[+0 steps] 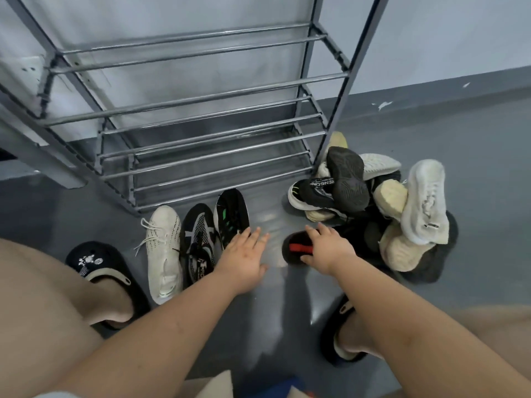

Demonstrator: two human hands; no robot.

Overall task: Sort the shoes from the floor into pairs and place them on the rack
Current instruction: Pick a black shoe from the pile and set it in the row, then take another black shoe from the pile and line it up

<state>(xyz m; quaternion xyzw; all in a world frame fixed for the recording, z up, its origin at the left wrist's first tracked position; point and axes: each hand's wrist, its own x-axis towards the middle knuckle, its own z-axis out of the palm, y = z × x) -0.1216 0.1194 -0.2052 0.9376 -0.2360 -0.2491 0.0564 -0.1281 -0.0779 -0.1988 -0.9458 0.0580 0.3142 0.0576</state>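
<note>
A grey metal shoe rack (184, 116) with bare rail shelves stands against the wall. In front of it on the floor lie a white laced shoe (162, 251), a black-and-white shoe (198, 242) and a black shoe with green marks (231, 215), side by side. A pile of black, white and cream shoes (373, 202) sits at the rack's right foot. My left hand (244, 255) is open, flat, beside the green-marked shoe. My right hand (326, 248) rests with fingers curled over a black shoe with a red tab (296, 248).
I crouch with both feet in black clogs, one (97, 265) at the left and the other (342, 331) at the right. Bare grey floor (474, 156) stretches to the right of the pile. A white wall with a grey base runs behind.
</note>
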